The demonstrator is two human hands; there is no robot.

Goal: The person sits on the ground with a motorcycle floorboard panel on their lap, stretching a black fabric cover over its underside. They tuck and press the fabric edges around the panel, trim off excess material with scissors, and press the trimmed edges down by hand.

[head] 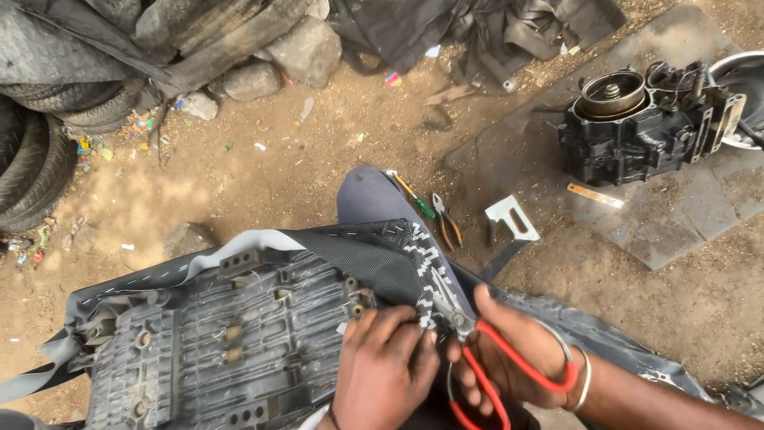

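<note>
An upturned motorcycle seat (215, 342) lies across my lap, its grey ribbed plastic base facing up. A dark patterned seat cover (390, 255) is stretched over its edge. My left hand (386, 366) presses the cover's folded edge against the base near the seat's right end. My right hand (521, 354) grips red-handled scissors (485, 374), whose blades sit at the cover edge right beside my left fingers. A metal bangle circles my right wrist.
On the dirt ahead lie pliers (447, 223), a green-handled screwdriver (415, 199) and a white metal bracket (513, 219). A black engine block (645, 127) sits on a grey mat (676, 223) at the right. Old tyres (32, 151), rocks and planks pile at the upper left.
</note>
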